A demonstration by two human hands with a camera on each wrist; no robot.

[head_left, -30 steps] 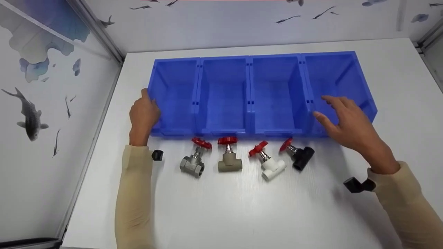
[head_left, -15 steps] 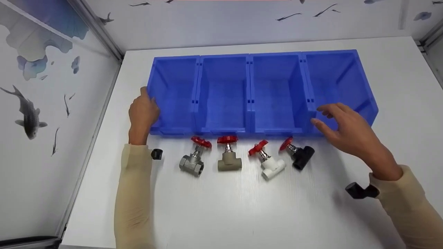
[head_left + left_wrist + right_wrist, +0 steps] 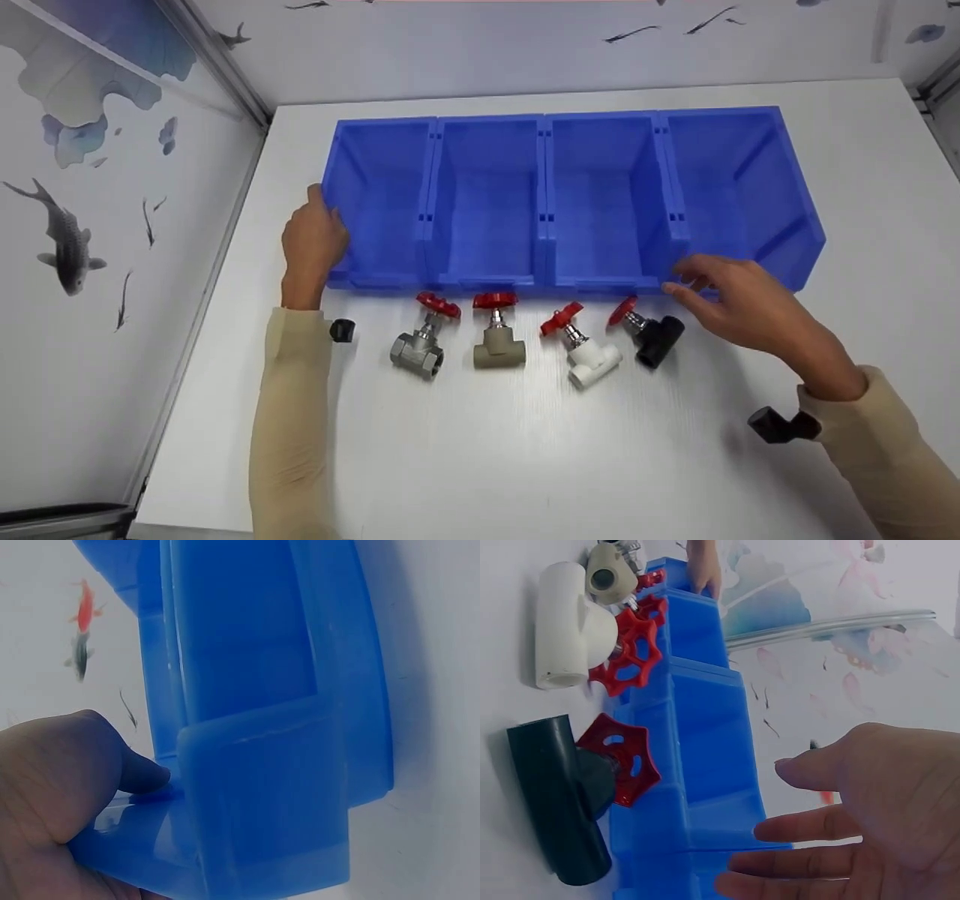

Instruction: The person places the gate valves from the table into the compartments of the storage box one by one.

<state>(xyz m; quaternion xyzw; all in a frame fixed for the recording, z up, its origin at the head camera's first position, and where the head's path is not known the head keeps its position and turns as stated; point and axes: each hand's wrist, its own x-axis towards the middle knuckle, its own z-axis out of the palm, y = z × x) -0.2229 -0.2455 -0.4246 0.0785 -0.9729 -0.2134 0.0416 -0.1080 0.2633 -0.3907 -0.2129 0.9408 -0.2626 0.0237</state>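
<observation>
Blue bins [image 3: 491,142] stand abreast; left hand [image 3: 313,236] grips one end; right hand [image 3: 739,304] loosely spread.

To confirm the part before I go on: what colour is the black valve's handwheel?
Red; the handwheel shows best in right wrist.

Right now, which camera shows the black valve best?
The right wrist view: there the black valve appears largest, with its red handwheel's openings visible. The head view shows it smaller, its metallic stem visible, near the right hand. The left wrist view doesn't show it.
</observation>
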